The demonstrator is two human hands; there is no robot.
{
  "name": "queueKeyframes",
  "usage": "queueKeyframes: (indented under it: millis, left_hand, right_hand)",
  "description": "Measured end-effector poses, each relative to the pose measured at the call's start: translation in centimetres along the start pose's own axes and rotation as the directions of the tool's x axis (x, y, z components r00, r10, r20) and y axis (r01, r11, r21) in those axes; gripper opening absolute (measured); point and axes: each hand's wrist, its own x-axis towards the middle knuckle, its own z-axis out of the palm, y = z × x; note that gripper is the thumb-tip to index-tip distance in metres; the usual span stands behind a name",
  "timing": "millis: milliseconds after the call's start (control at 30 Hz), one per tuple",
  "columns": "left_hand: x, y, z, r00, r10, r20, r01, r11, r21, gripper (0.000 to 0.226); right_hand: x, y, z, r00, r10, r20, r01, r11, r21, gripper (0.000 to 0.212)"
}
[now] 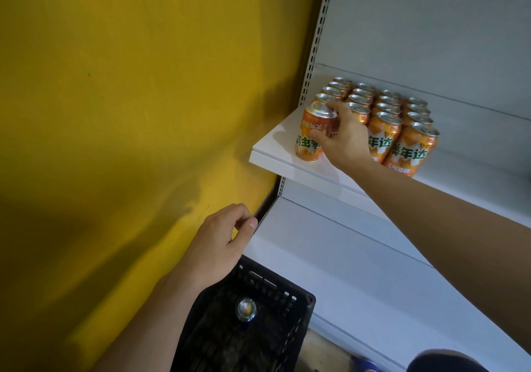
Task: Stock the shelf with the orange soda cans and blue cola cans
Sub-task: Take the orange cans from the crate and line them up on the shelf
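My right hand grips an orange soda can, which stands slightly tilted at the front left corner of the white upper shelf. Several more orange soda cans stand in rows behind and to the right of it. My left hand hovers lower down with its fingers loosely curled and nothing in them, just above the black plastic crate. One can shows top-up inside the crate. No blue cola cans are in sight.
A yellow wall fills the left side. A bare lower white shelf runs under the upper one. The perforated shelf upright rises at the wall's edge. A dark shape sits at the bottom right.
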Motion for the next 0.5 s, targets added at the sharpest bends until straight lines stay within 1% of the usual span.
queueKeyframes:
  millis: [267, 367, 433, 500]
  left_hand:
    - [-0.1, -0.1, -0.1, 1.000, 0.000, 0.004, 0.000, 1.000, 0.015, 0.023]
    - [-0.2, -0.3, -0.1, 1.000, 0.000, 0.001, 0.000, 1.000, 0.019, 0.022]
    - [-0.4, -0.3, -0.2, 1.000, -0.005, 0.004, 0.005, 1.000, 0.005, 0.021]
    - [-0.7, -0.2, -0.4, 1.000, -0.012, 0.008, 0.012, 1.000, -0.016, 0.021]
  right_hand:
    - [0.0, 0.4, 0.1, 1.000, -0.023, 0.009, 0.023, 1.000, -0.010, 0.067]
    - [-0.6, 0.7, 0.2, 1.000, -0.020, 0.004, 0.020, 0.999, 0.026, 0.074]
    - [-1.7, 1.0, 0.4, 0.999, -0.006, -0.053, 0.011, 0.996, 0.091, 0.082]
    - [-3.8, 1.3, 0.7, 0.990, 0.002, -0.144, 0.020, 0.988, 0.150, 0.084]
